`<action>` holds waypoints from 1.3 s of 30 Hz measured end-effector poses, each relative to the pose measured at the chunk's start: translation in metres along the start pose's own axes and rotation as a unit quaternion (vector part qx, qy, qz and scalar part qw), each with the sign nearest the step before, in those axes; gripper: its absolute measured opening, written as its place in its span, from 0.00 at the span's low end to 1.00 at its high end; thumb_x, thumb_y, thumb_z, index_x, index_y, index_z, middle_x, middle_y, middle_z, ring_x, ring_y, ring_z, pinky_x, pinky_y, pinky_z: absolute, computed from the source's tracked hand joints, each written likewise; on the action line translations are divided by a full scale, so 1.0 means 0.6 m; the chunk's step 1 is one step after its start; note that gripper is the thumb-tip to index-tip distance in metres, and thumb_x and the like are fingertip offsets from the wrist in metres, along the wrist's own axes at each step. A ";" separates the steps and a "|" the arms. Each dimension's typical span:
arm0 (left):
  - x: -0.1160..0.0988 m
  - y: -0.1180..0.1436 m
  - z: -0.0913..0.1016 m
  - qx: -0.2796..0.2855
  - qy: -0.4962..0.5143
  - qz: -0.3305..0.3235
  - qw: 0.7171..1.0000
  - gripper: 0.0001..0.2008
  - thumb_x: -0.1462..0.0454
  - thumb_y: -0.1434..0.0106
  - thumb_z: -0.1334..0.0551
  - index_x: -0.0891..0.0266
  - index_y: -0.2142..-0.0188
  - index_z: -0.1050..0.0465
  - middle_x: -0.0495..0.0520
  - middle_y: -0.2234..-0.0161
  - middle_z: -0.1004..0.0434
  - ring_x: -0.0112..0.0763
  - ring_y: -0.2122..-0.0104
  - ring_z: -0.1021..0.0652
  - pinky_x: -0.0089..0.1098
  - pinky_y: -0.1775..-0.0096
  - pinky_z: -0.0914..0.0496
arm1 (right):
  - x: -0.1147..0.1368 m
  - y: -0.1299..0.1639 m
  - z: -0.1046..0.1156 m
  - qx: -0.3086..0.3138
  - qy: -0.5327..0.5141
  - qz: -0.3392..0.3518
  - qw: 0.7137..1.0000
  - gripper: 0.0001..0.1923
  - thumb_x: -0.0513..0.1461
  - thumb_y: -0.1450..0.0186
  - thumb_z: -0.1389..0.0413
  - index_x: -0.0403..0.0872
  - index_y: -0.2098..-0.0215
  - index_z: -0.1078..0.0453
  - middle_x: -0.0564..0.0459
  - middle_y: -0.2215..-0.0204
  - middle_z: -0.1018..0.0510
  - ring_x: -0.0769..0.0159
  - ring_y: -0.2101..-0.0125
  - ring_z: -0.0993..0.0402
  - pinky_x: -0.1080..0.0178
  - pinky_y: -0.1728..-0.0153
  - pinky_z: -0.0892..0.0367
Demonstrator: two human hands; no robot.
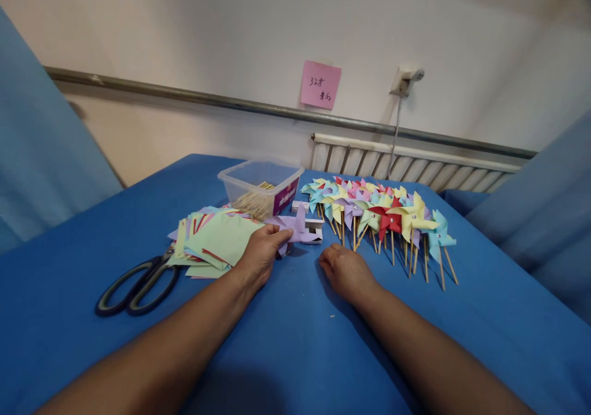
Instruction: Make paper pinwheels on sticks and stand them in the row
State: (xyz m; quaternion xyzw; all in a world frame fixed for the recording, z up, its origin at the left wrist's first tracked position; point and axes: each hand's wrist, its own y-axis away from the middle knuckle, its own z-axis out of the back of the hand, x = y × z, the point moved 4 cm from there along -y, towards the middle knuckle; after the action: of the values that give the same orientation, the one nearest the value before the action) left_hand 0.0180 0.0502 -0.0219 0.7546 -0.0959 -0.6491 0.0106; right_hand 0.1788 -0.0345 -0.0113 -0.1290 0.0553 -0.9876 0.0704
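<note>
A purple paper pinwheel point(300, 224) is pinched between the thumb and fingers of my left hand point(262, 252), beside a stack of coloured paper point(219, 236). No stick shows on this pinwheel. Just behind it lies a small open white box point(316, 230). My right hand point(346, 270) rests low over the blue cloth with its fingers curled together; whether anything small is in them is hidden. To its right lies a pile of finished pinwheels point(390, 218) on wooden sticks, in red, yellow, purple, pink, green and light blue.
A clear plastic tub point(235, 187) of wooden sticks stands behind the paper. Scissors point(138, 286) with dark handles lie at the left. A wall rail point(207, 100), a radiator point(406, 165) and a pink note point(320, 85) are behind. Blue curtains point(41, 125) hang at both sides.
</note>
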 end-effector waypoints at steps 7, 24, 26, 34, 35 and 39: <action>0.000 0.002 0.000 0.002 -0.005 -0.003 1.000 0.13 0.59 0.56 0.32 0.63 0.78 0.35 0.45 0.84 0.33 0.23 0.84 0.34 0.26 0.80 0.44 | -0.004 -0.001 -0.004 0.007 0.004 -0.011 1.000 0.09 0.38 0.35 0.50 0.46 0.64 0.28 0.47 0.66 0.23 0.62 0.66 0.27 0.64 0.67 0.40; -0.006 0.012 -0.007 -0.022 -0.069 -0.055 0.996 0.11 0.60 0.55 0.32 0.62 0.78 0.33 0.44 0.84 0.33 0.24 0.83 0.34 0.26 0.78 0.43 | -0.047 0.006 0.030 -0.211 -0.253 -0.080 0.941 0.05 0.39 0.39 0.46 0.47 0.69 0.29 0.53 0.73 0.24 0.66 0.73 0.27 0.65 0.69 0.35; -0.008 0.015 -0.011 -0.029 -0.081 -0.069 0.994 0.12 0.61 0.56 0.32 0.62 0.80 0.34 0.43 0.84 0.34 0.24 0.82 0.35 0.26 0.78 0.43 | -0.035 0.009 0.036 -0.247 -0.329 -0.087 0.907 0.06 0.41 0.39 0.45 0.47 0.67 0.29 0.53 0.73 0.23 0.66 0.73 0.26 0.65 0.70 0.33; -0.014 0.027 -0.022 -0.021 -0.120 -0.113 0.986 0.09 0.63 0.57 0.32 0.62 0.81 0.32 0.43 0.83 0.36 0.25 0.79 0.35 0.26 0.76 0.43 | 0.040 -0.015 0.011 -0.226 -0.433 -0.063 0.870 0.06 0.40 0.39 0.45 0.46 0.67 0.28 0.53 0.73 0.22 0.68 0.74 0.25 0.66 0.71 0.31; -0.014 0.029 -0.023 -0.021 -0.123 -0.116 0.985 0.10 0.62 0.57 0.32 0.62 0.81 0.33 0.43 0.83 0.37 0.24 0.80 0.36 0.26 0.76 0.43 | 0.038 -0.018 0.007 -0.228 -0.425 -0.065 0.874 0.06 0.40 0.39 0.45 0.46 0.67 0.28 0.53 0.73 0.22 0.68 0.74 0.25 0.66 0.70 0.31; -0.017 0.037 -0.030 -0.009 -0.110 -0.109 0.988 0.12 0.61 0.56 0.32 0.62 0.82 0.35 0.43 0.84 0.38 0.23 0.80 0.38 0.26 0.77 0.44 | 0.017 -0.025 -0.003 -0.226 -0.414 -0.078 0.878 0.06 0.40 0.39 0.46 0.46 0.67 0.28 0.53 0.73 0.22 0.68 0.75 0.26 0.66 0.70 0.30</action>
State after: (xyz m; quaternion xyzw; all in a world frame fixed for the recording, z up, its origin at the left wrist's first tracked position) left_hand 0.0313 0.0281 -0.0062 0.6842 -0.0083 -0.7264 -0.0640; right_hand 0.1669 -0.0212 -0.0085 -0.5422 0.2328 -0.8071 -0.0218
